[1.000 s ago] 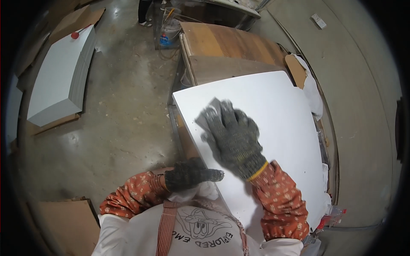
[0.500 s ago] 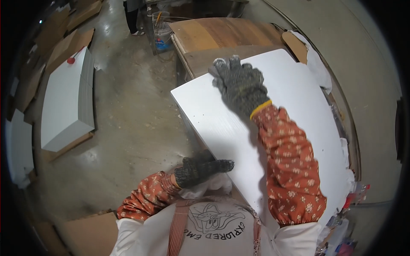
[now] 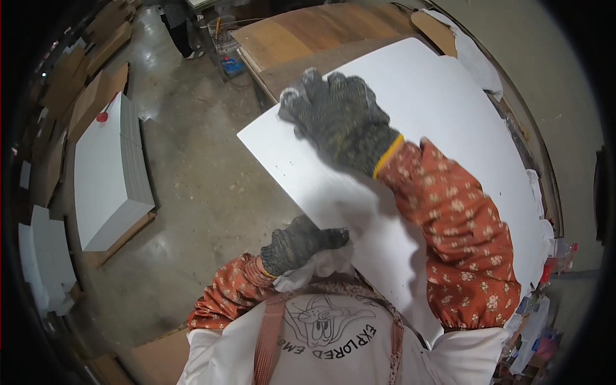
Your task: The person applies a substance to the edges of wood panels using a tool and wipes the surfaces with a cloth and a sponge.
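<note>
A large white board slants across in front of me, with a few small dark holes or specks near its left corner. My left hand, in a dark grey knit glove, is closed on its near left edge. The thumb lies on top; the other fingers are hidden. My right hand, gloved alike with a yellow cuff, reaches across to the far edge. Its bent fingers hook over that edge, and the tips are partly hidden and slightly blurred. White crumpled fabric shows below my left hand.
A wood-topped workbench stands beyond the board. On the floor at left lies a stack of white panels with a red round object on it. Cardboard lies behind. A bucket and a person's leg are farther off.
The board and my right hand look larger and nearer in the view. My right hand sits farther left along the far edge. My left hand stays at the near edge.
</note>
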`<state>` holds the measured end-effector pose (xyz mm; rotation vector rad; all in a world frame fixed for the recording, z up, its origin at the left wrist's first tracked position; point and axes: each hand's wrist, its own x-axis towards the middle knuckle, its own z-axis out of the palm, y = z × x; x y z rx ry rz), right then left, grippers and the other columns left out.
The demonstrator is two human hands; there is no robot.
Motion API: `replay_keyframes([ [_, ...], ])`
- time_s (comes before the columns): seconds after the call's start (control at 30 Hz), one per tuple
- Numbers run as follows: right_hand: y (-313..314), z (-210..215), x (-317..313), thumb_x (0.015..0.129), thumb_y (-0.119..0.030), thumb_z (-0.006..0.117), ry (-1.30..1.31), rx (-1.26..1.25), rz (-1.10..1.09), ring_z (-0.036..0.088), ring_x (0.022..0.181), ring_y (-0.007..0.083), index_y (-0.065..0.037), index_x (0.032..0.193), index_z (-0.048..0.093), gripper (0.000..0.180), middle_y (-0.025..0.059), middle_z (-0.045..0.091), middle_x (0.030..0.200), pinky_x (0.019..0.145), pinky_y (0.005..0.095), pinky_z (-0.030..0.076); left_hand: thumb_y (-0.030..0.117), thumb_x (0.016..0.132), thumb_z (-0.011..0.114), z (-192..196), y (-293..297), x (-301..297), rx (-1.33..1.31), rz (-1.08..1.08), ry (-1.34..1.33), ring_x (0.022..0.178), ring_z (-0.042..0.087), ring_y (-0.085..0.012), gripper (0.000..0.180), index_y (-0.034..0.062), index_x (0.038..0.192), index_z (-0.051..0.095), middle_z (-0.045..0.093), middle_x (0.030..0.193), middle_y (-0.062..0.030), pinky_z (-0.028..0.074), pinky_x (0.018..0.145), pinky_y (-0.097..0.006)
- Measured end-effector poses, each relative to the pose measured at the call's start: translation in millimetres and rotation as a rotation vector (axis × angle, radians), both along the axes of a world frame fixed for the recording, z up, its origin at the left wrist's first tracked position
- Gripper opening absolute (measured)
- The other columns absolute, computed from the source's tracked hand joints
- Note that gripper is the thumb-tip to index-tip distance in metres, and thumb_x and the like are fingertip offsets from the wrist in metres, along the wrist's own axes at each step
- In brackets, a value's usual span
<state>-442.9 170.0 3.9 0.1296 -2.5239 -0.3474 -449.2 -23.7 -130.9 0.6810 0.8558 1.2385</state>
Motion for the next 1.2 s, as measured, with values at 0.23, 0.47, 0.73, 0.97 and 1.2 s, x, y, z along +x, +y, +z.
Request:
replay_keyframes([
  [0.23, 7, 7, -5, 0.080, -0.023, 0.057, -0.181, -0.070, -0.015, 0.053, 0.100, 0.0344, -0.014, 0.104, 0.061, 0.026, 0.0163, 0.052, 0.110, 0.083, 0.0494, 0.042, 0.020, 0.086, 0.059, 51, 6, 17, -0.269, 0.258, 0.444, 0.101, 0.057, -0.0271, 0.027, 0.0044, 0.108, 0.063, 0.059, 0.113, -0.0142, 0.045, 0.088, -0.036],
  [0.47, 0, 13, -7, 0.082, -0.025, 0.056, -0.215, -0.090, -0.060, 0.052, 0.102, 0.0322, -0.013, 0.104, 0.060, 0.026, 0.0169, 0.051, 0.113, 0.080, 0.0468, 0.043, 0.018, 0.085, 0.061, 97, 18, 20, -0.723, 0.287, 0.101, 0.104, 0.057, -0.0268, 0.029, 0.0053, 0.111, 0.063, 0.060, 0.114, -0.0133, 0.044, 0.089, -0.035],
  [0.73, -18, 15, -24, 0.081, -0.017, 0.051, -0.137, -0.028, -0.044, 0.055, 0.091, 0.0298, 0.000, 0.098, 0.060, 0.026, 0.0190, 0.056, 0.103, 0.075, 0.0442, 0.045, 0.013, 0.084, 0.062, 67, 15, 19, -0.523, 0.329, 0.071, 0.105, 0.056, -0.0243, 0.037, 0.0023, 0.119, 0.055, 0.059, 0.116, -0.0134, 0.044, 0.091, -0.034],
  [0.97, -11, 2, -10, 0.079, -0.018, 0.053, -0.095, -0.138, 0.243, 0.057, 0.087, 0.0306, -0.013, 0.095, 0.065, 0.020, 0.0136, 0.059, 0.097, 0.072, 0.0424, 0.047, 0.009, 0.084, 0.061, 16, 4, 13, -0.120, 0.371, 0.150, 0.106, 0.055, -0.0223, 0.046, -0.0007, 0.127, 0.047, 0.057, 0.118, -0.0137, 0.043, 0.093, -0.034],
  [1.2, -19, 12, 7, 0.078, -0.017, 0.055, 0.037, -0.061, 0.165, 0.056, 0.084, 0.0316, -0.005, 0.091, 0.063, 0.020, 0.0173, 0.057, 0.093, 0.070, 0.0433, 0.045, 0.009, 0.085, 0.060, 42, 15, 18, 0.096, 0.372, 0.430, 0.107, 0.055, -0.0238, 0.044, -0.0007, 0.127, 0.048, 0.057, 0.117, -0.0150, 0.044, 0.092, -0.033],
])
